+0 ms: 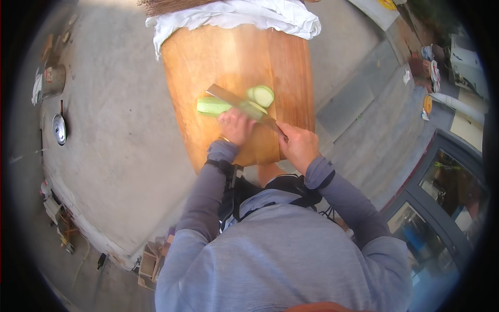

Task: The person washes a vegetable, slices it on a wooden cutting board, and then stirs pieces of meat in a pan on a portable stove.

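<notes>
Right hand (300, 147) was closed round the handle of a cleaver (224, 95); left hand (237, 126), fingers bunched, held a zucchini (209, 106) near the middle of the wooden board (202, 57). Judged firm, light, slippery where cut; best held toward the board's left edge.

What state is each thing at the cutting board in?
Green squash: partly cut
Slices: cut off, overlapping
Knife: held, blade slanting across the squash
Right hand: closed around the knife
Left hand: on the squash, blurred
Cutting board: in use
Cloth: rumpled
</notes>
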### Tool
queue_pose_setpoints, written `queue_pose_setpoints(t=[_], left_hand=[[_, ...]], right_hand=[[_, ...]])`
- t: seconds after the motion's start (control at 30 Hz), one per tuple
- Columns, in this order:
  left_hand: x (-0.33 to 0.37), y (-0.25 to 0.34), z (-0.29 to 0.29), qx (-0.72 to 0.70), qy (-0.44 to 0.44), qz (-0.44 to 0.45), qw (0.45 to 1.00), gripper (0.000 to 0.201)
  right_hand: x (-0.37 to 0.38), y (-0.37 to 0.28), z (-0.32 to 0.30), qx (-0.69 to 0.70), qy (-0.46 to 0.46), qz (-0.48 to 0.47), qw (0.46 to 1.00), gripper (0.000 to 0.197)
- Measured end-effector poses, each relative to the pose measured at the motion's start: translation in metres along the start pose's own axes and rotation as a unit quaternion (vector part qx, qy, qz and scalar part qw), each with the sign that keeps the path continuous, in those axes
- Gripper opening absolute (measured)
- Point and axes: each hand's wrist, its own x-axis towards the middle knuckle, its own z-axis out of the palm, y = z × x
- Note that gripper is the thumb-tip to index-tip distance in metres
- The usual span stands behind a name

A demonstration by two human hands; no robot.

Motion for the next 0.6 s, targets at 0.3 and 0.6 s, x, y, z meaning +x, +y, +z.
queue_pose_setpoints(t=[0.3, 0.6], left_hand=[[0.012, 0.0, 0.001, -0.023, -0.002, 0.038, 0.999, 0.04], [-0.003, -0.004, 0.002, 0.0, -0.001, 0.006, 1.0, 0.023]], right_hand=[[0.021, 0.02, 0.035, -0.018, 0.008, 0.006, 1.0, 0.019], [-0.023, -0.002, -0.018, -0.023, -0.019, 0.002, 1.0, 0.016]])
